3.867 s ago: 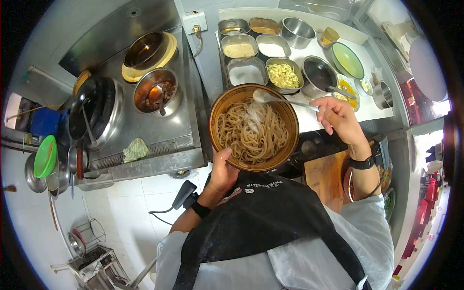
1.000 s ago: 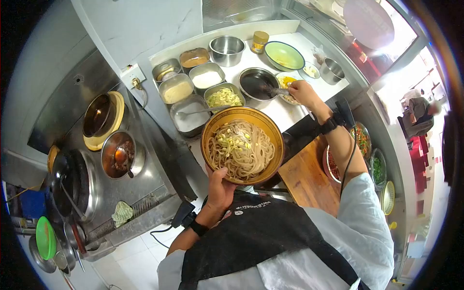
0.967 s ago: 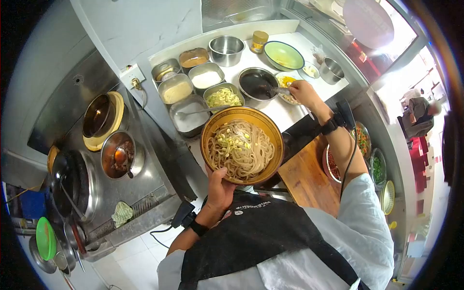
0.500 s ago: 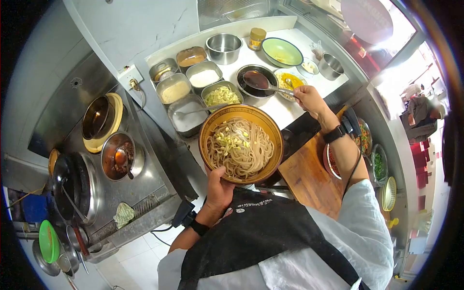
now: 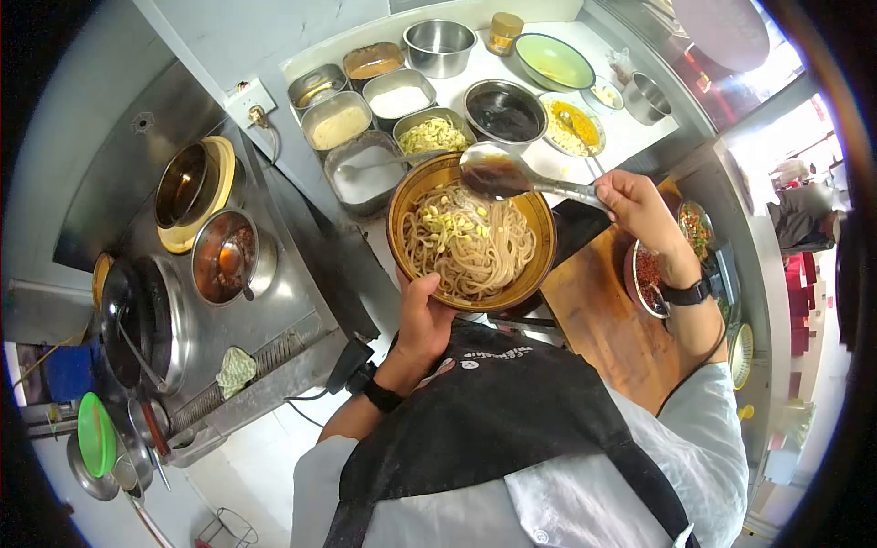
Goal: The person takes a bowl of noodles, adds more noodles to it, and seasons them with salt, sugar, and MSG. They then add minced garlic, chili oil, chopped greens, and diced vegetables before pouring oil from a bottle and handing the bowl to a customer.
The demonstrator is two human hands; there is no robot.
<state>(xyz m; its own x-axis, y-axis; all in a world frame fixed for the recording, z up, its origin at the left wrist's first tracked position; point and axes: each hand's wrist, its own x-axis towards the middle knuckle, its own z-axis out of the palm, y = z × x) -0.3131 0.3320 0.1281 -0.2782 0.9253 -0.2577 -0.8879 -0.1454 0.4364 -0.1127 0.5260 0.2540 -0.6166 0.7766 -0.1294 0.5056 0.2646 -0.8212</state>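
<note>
My left hand (image 5: pixel 424 321) grips the near-left rim of a brown bowl (image 5: pixel 396 239), thumb over the edge. Noodles (image 5: pixel 484 251) fill the bowl, with bean sprouts (image 5: pixel 449 225) on top at the left. In my right hand (image 5: pixel 637 205) is the handle of a metal ladle (image 5: pixel 554 185). The ladle's head holds dark brown liquid (image 5: pixel 495 175) and is over the bowl's far edge. Just beyond it stands a steel pot of dark sauce (image 5: pixel 505 113).
Steel containers (image 5: pixel 367 173) of ingredients line the white counter (image 5: pixel 454 89). A yellow-topped plate (image 5: pixel 574 124) and green bowl (image 5: pixel 554 60) sit behind. To the left is a steel stove (image 5: pixel 274 315) with a pot (image 5: pixel 265 260); to the right, a wooden board (image 5: pixel 607 315). A person (image 5: pixel 804 217) is far right.
The ladle has moved from above the pot of dark sauce towards me, to the noodle bowl. My right hand has moved right and nearer, and the view has shifted slightly.
</note>
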